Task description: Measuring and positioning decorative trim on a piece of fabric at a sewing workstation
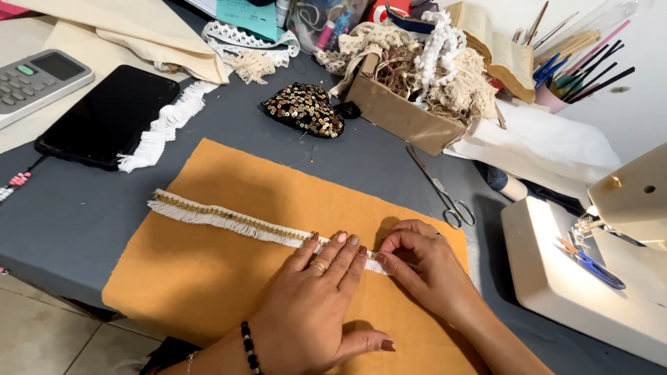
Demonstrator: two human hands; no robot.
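Trim (229, 220): a narrow white band with a fringed lower edge and a line of gold beading along its top. It lay flat on the mustard cloth (208, 278), which was spread on the grey table (62, 222). Long axis ran from upper left to lower right, the free end pointing toward the table's left side, the near end hidden under the fingers.

Left hand (316, 305): palm down, fingers straight and close together, pressed flat across the trim near its right end. Ring on one finger, dark bead bracelet at the wrist. Thumb stretched out along the cloth toward the lower right. No closed grip here; the hand was flat and weighing the trim down.

Right hand (424, 267): just beside the left, knuckles arched, fingertips curled down and inward. Thumb and forefinger met in a narrow pinch grip on the trim's end, close to the left fingertips.

Scissors (445, 191) lay on the table beyond the cloth's right corner, apart from both hands. A white sewing machine (597, 278) stood at far right. A sequined patch (304, 109) and a cardboard box (403, 111) of laces sat above the cloth; a black phone (108, 114) at upper left.
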